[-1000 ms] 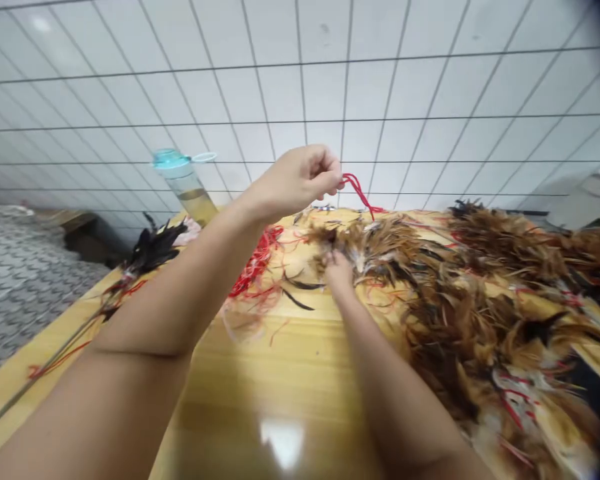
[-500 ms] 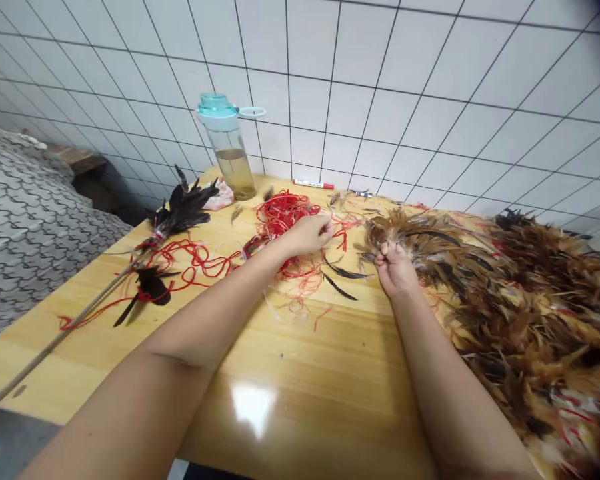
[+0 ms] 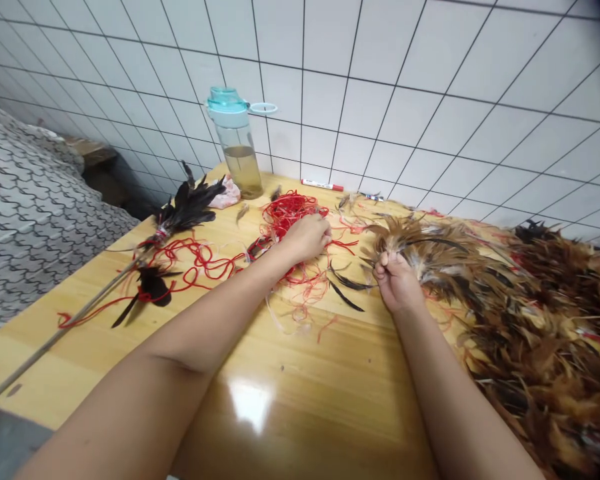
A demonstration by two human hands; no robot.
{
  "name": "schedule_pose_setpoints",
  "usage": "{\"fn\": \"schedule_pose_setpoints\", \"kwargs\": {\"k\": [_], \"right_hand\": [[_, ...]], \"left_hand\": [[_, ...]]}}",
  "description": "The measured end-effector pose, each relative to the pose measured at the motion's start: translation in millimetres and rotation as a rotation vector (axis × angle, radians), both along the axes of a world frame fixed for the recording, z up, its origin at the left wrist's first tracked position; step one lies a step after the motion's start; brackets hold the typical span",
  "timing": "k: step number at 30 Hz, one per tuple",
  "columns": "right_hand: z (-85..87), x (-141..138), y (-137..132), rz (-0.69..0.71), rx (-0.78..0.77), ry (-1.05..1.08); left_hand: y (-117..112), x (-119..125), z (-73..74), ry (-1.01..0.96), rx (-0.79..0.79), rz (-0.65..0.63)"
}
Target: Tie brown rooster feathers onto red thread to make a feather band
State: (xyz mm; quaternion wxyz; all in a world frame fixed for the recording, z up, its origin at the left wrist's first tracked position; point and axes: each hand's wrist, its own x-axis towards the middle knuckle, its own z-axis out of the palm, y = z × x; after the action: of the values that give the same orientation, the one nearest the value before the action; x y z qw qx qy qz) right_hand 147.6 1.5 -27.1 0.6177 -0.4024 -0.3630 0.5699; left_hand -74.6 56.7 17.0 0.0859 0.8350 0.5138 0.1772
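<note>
My left hand [image 3: 309, 238] lies over the right side of a tangled heap of red string [image 3: 286, 212], fingers curled down onto the strands; the fingertips are partly hidden. My right hand [image 3: 397, 279] is closed, thumb against fingers, at the near left edge of a brown feather bunch [image 3: 445, 257]. What it pinches, if anything, does not show. Loose dark feathers [image 3: 347, 297] lie on the wood between the hands. To the left, a thin stick [image 3: 87, 308] carries black feathers [image 3: 187, 203] bound at its end, with a loose black feather [image 3: 153, 287] beside it.
A water bottle [image 3: 243, 160] with a turquoise lid stands at the back of the wooden table [image 3: 290, 393], near the tiled wall [image 3: 325, 93]. A red-and-white marker [image 3: 322, 185] lies near the wall. Many brown feathers [image 3: 555, 347] cover the right side. Patterned cloth [image 3: 45, 207] hangs at left.
My left hand has gone from a raised fist to curling down onto the red string. My right hand stays closed by the brown feathers. The view has shifted slightly.
</note>
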Motion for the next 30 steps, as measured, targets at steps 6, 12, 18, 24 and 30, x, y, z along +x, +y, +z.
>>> {"fn": "schedule_pose_setpoints", "kwargs": {"k": [6, 12, 18, 24, 30], "right_hand": [[0.2, -0.8, -0.4, -0.009, 0.0, -0.05], [-1.4, -2.5, 0.3, -0.021, 0.006, -0.086], [-3.2, -3.7, 1.3, -0.015, 0.059, -0.12], [-3.5, -7.8, 0.2, -0.033, 0.074, -0.164], [-4.2, -10.2, -2.6, -0.013, 0.145, -0.338]], "left_hand": [[2.7, 1.7, -10.4, 0.031, -0.018, 0.014], [2.6, 3.6, -7.2, -0.146, -0.03, 0.027], [-2.7, 7.7, 0.3, -0.407, -0.097, 0.022], [-7.0, 10.8, 2.6, -0.591, -0.315, -0.16], [-13.1, 15.6, 6.1, -0.646, -0.419, -0.286]]}}
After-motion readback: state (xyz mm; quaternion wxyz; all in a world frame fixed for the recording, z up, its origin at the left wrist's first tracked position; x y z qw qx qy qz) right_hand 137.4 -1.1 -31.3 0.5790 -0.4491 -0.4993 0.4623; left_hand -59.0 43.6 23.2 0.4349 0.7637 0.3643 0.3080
